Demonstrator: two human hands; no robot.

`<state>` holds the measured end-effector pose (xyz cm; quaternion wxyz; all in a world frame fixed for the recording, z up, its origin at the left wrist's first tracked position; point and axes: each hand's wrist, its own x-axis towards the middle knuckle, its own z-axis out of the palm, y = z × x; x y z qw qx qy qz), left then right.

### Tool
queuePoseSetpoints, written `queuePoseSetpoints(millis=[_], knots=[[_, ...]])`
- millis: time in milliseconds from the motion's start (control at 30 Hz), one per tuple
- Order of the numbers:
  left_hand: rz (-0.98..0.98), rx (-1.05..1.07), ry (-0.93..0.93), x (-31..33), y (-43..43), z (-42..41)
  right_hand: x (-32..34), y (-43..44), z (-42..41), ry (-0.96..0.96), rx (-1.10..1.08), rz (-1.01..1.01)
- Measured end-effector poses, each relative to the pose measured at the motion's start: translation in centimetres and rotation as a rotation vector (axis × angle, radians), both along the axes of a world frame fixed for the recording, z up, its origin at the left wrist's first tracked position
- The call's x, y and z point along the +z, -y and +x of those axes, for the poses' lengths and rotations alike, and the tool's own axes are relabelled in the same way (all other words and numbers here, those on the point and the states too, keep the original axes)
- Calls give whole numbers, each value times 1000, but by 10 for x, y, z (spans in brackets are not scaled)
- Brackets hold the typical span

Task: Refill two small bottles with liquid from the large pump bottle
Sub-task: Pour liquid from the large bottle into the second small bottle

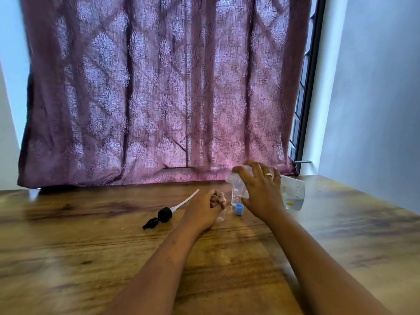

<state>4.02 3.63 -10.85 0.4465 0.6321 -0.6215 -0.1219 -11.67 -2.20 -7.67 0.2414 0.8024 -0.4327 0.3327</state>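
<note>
My right hand point(261, 189) grips the large clear bottle point(293, 194), tipped over to the left with its open neck point(234, 178) pointing down toward the small bottles. My left hand point(202, 208) holds a small clear bottle point(221, 197) upright on the wooden table point(91, 235). A second small clear bottle point(235, 197) with a label stands just to its right, under the big bottle's neck. The black pump head point(162, 217) with its white tube lies on the table to the left. A blue cap point(239, 209) and a small clear cap point(220, 218) sit near the bottles.
A purple patterned curtain point(159, 87) hangs along the table's far edge. A dark window frame point(306, 87) and a pale wall point(375, 87) stand to the right.
</note>
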Motion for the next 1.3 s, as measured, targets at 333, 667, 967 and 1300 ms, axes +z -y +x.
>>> queuePoseSetpoints(millis=[333,667,967,1300], knots=[[-16,-36,32,-1,2,2,-8,1,6,-112,-45,-50],[-17,-49,31,0,0,4,-9,1,9,-141,-23,-77],[-53,-45,49,2,-3,6,-9,0,13,-141,-9,-151],[-54,-34,67,2,-4,7,-7,-2,16,-143,-12,-171]])
